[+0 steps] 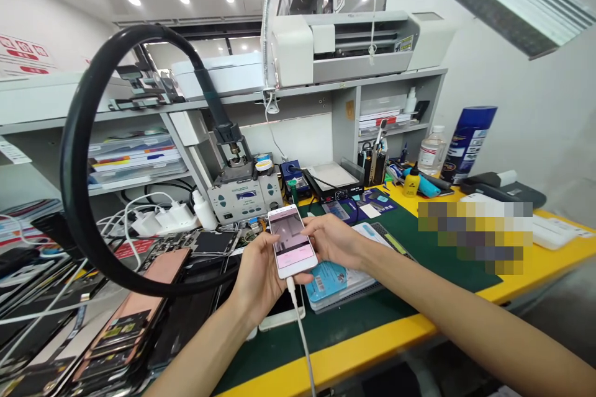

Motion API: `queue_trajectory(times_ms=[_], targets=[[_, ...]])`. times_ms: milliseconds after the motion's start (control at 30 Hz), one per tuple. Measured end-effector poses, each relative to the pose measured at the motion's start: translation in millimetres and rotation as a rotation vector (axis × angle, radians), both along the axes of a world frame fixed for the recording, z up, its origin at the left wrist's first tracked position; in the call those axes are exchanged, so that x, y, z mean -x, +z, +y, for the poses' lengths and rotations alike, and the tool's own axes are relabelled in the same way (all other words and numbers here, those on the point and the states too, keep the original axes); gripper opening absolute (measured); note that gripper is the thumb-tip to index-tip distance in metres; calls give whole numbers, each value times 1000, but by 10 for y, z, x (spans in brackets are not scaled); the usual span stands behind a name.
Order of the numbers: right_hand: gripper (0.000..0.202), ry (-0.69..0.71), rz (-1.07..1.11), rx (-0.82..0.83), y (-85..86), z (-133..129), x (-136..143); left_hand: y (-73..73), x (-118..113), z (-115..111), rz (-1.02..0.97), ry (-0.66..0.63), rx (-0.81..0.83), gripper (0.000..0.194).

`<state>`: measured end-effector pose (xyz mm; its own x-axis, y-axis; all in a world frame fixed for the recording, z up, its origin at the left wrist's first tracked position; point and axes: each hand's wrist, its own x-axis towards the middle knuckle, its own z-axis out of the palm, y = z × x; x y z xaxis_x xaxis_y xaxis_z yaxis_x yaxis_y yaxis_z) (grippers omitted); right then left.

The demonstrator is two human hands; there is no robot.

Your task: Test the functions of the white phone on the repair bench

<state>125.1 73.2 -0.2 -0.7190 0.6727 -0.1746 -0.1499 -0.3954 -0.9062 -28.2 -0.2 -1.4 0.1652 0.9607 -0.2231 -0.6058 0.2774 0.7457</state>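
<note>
A white smartphone point(292, 242) with its screen lit is held upright, tilted back, over the green mat. My left hand point(258, 276) grips it along the left side and underneath, thumb near the screen. My right hand point(333, 239) holds its right edge, with fingers over the side of the display. A white charging cable point(298, 316) is plugged into the phone's lower end and hangs past the table's front edge. Below the phone, another white phone point(282, 317) lies partly hidden under my left hand. Beside it sits a clear plastic case with a blue card point(328, 279).
A thick black hose point(77, 198) loops on the left from a grey soldering station point(244, 198). Stacks of phone parts point(125, 329) crowd the left side. At the back right stand a clear bottle point(432, 152), a blue spray can point(468, 142) and a yellow bottle point(411, 183).
</note>
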Motion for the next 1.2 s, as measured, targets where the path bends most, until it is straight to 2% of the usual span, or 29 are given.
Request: queue_trajectory(times_ms=[467, 967, 1200], targets=[[18, -5, -15, -4, 12, -7, -12, 39, -32, -5, 27, 17, 13, 45], [17, -20, -6, -4, 51, -65, -2, -10, -2, 7, -83, -45, -3, 53], [25, -18, -23, -4, 78, -106, -7, -103, 38, 45, -111, -87, -35, 57]])
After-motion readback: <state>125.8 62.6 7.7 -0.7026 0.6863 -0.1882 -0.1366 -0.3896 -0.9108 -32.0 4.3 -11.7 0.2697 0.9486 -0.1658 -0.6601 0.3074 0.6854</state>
